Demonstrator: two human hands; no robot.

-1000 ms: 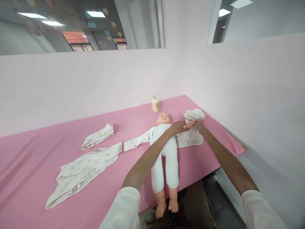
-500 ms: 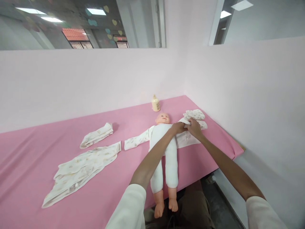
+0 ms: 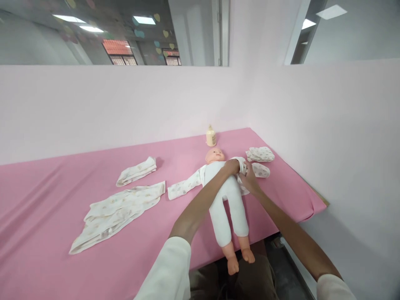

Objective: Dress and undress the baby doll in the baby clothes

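A baby doll (image 3: 228,200) in a white bodysuit lies face up on the pink table (image 3: 62,250), its bare feet past the front edge. My left hand (image 3: 231,166) rests on the doll's upper chest and shoulder, fingers curled on the white garment. My right hand (image 3: 246,178) is closed on the patterned shirt panel (image 3: 242,166) at the doll's right side, pulling it against the body. The shirt's other sleeve (image 3: 184,187) stretches out to the left.
Patterned baby pants (image 3: 118,212) lie flat at the left, with a folded cloth (image 3: 136,171) behind them. A small cream bottle (image 3: 211,136) stands by the back wall. Another folded patterned piece (image 3: 260,154) lies near the right wall. Pink walls close the back and right.
My right hand has drawn the shirt panel from flat on the table in towards the doll's side. The doll has shifted, its legs now angled to the right.
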